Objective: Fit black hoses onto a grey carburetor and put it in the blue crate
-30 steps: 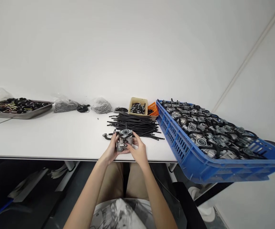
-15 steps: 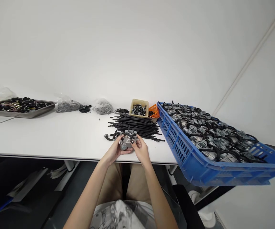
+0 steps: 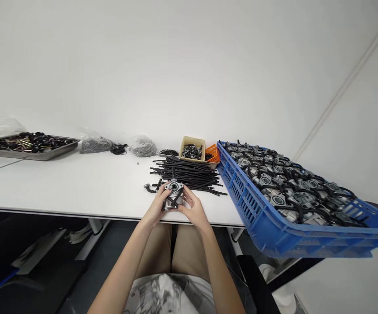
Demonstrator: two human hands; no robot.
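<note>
Between my two hands, just above the table's front edge, is a silver metal carburetor (image 3: 173,198) with its round flanged opening facing up toward me. My left hand (image 3: 156,206) grips its left side, fingers along the top by the flange. On the other side, my right hand (image 3: 194,210) is closed around the right edge, with the thumb low near its base. A short black piece lies across the carburetor's front. Just behind it is a pile of black rubber hoses (image 3: 189,172). A small black elbow part (image 3: 149,188) lies left of my left hand.
A blue crate (image 3: 257,222) full of carburetors with hoses stands at the right. Behind the hoses are a cream bin (image 3: 184,140) of small parts and an orange basket (image 3: 212,151). Bags of small parts (image 3: 142,147) and a metal tray (image 3: 49,154) are along the wall.
The carburetor has been turned in my hands, so its flange now faces me and a black piece shows across its front. My right thumb has moved lower.
</note>
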